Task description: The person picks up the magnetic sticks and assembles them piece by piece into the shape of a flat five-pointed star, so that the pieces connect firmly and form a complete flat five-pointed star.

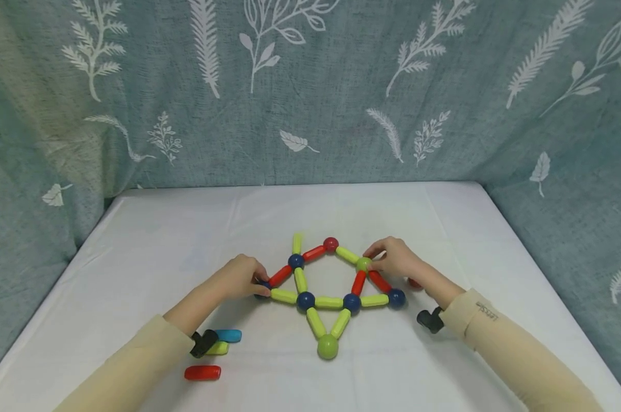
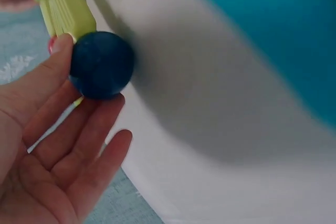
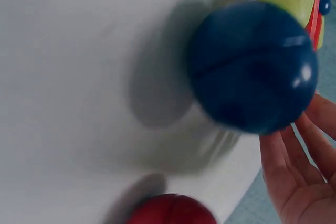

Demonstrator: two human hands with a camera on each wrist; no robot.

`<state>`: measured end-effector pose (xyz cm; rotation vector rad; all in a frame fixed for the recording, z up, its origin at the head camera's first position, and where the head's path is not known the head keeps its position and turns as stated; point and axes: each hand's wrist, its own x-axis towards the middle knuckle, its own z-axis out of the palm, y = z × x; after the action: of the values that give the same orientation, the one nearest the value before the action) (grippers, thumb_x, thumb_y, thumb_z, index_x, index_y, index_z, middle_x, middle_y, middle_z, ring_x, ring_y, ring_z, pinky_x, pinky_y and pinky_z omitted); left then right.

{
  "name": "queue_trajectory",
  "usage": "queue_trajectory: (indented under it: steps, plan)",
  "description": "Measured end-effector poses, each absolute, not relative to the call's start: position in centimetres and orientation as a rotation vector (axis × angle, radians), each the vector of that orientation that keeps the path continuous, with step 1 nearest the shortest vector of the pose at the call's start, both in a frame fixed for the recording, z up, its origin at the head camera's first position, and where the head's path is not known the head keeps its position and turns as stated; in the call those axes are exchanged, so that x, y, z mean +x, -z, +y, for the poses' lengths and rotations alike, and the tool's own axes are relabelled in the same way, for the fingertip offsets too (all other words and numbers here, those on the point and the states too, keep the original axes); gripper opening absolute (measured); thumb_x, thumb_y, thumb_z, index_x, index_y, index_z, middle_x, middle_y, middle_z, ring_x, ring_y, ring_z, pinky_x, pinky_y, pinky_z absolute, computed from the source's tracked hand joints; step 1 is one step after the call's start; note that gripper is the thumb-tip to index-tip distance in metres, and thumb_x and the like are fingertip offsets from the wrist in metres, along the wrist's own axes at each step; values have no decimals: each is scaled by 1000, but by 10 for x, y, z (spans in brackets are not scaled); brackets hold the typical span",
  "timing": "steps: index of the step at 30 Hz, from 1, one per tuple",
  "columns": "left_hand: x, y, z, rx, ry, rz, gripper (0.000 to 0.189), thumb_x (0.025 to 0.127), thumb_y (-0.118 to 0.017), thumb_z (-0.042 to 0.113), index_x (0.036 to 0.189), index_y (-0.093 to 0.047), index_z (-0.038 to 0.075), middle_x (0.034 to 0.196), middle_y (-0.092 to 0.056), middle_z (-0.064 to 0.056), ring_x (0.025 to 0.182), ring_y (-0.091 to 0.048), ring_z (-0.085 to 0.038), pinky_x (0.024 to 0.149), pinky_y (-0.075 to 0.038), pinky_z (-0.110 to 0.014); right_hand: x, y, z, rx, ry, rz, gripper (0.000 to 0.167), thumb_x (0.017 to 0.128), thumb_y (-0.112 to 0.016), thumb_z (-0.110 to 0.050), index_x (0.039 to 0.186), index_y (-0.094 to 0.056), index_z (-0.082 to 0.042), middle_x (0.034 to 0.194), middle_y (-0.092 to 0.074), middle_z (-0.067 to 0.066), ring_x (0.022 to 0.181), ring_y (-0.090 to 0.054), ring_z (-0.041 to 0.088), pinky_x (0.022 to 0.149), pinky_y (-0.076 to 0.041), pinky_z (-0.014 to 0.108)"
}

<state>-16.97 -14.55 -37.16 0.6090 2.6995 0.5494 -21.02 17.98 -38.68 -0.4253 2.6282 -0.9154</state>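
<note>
A flat figure of rods and balls, apparently a magnetic building set, lies across the middle of the table. My left hand (image 1: pixel 240 277) pinches the dark blue ball (image 2: pixel 102 65) at the figure's left corner between thumb and fingers; a red rod (image 1: pixel 280 276) and a yellow-green rod (image 1: pixel 283 296) run from it. At the upper right, the fingers of my right hand (image 1: pixel 399 259) grip a green ball (image 1: pixel 363 264). Two red rods lead down from that ball, one to the right corner's blue ball (image 1: pixel 397 298). A larger green ball (image 1: pixel 328 347) forms the near tip, and a red ball (image 1: pixel 331 244) the far one.
Left of the figure lie a loose blue rod (image 1: pixel 230 335), a yellow-green rod (image 1: pixel 218 348) and a red rod (image 1: pixel 202 373). A loose red ball (image 3: pixel 172 211) sits partly behind my right wrist. One yellow-green rod (image 1: pixel 297 243) sticks out from the figure's far side. A patterned curtain (image 1: pixel 310 114) hangs behind the table.
</note>
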Motion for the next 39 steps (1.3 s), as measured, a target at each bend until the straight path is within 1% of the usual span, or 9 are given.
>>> queue_trajectory:
  steps: [3, 7, 10, 16, 19, 21, 26, 33, 39]
  plan:
    - [-159, 370, -147, 583, -562, 2683, 21, 74, -75, 14, 89, -71, -1, 79, -67, -3, 69, -59, -11, 65, -50, -27, -218, 383, 171, -437, 867, 2622, 24, 81, -68, -6, 105, -67, -1, 103, -65, 11, 92, -60, 25, 71, -51, 30]
    - [-148, 369, -148, 508, -584, 2663, 27, 74, -76, 10, 96, -69, -3, 87, -67, -7, 78, -61, -16, 72, -52, -31, -228, 379, 162, -455, 812, 2620, 24, 82, -67, -6, 106, -67, -2, 105, -64, 12, 96, -58, 26, 75, -51, 31]
    - [-142, 369, -148, 488, -604, 2651, 28, 75, -74, 8, 99, -68, -5, 90, -67, -10, 82, -63, -19, 73, -52, -32, -234, 377, 158, -473, 783, 2623, 24, 84, -65, -6, 108, -66, -2, 107, -64, 13, 99, -57, 27, 78, -50, 33]
    - [-131, 367, -148, 469, -626, 2620, 32, 79, -72, 14, 104, -67, -4, 89, -68, -7, 76, -63, -13, 65, -52, -27, -245, 379, 151, -533, 753, 2612, 25, 85, -63, -5, 110, -66, -3, 111, -63, 12, 101, -57, 27, 83, -48, 34]
    - [-126, 365, -153, 474, -611, 2604, 37, 78, -72, 16, 109, -65, -3, 92, -68, -7, 79, -62, -14, 68, -52, -29, -249, 379, 149, -564, 737, 2601, 25, 85, -62, -4, 110, -65, -4, 112, -62, 13, 98, -59, 26, 82, -49, 33]
    - [-122, 364, -159, 469, -581, 2601, 39, 77, -73, 17, 111, -64, -2, 95, -67, -6, 83, -62, -17, 72, -52, -33, -250, 379, 148, -561, 736, 2596, 25, 85, -62, -4, 110, -66, -4, 112, -62, 13, 98, -59, 26, 82, -49, 33]
    - [-115, 364, -184, 466, -561, 2571, 34, 75, -74, 13, 107, -66, 2, 94, -66, -5, 86, -60, -22, 75, -51, -39, -251, 380, 148, -531, 761, 2578, 26, 86, -62, -4, 111, -65, -4, 115, -60, 14, 100, -59, 28, 83, -49, 33]
    - [-104, 369, -214, 394, -667, 2493, 24, 73, -73, 5, 96, -67, 3, 90, -64, -1, 80, -57, -18, 72, -51, -35, -250, 380, 151, -526, 804, 2558, 26, 86, -62, -4, 112, -65, -3, 115, -60, 15, 100, -58, 29, 82, -49, 33]
    - [-101, 374, -218, 443, -710, 2489, 13, 74, -71, 1, 86, -69, 5, 81, -61, 3, 73, -54, -13, 65, -49, -28, -249, 382, 151, -509, 823, 2563, 26, 86, -62, -5, 112, -65, -4, 113, -61, 11, 102, -58, 28, 83, -49, 33]
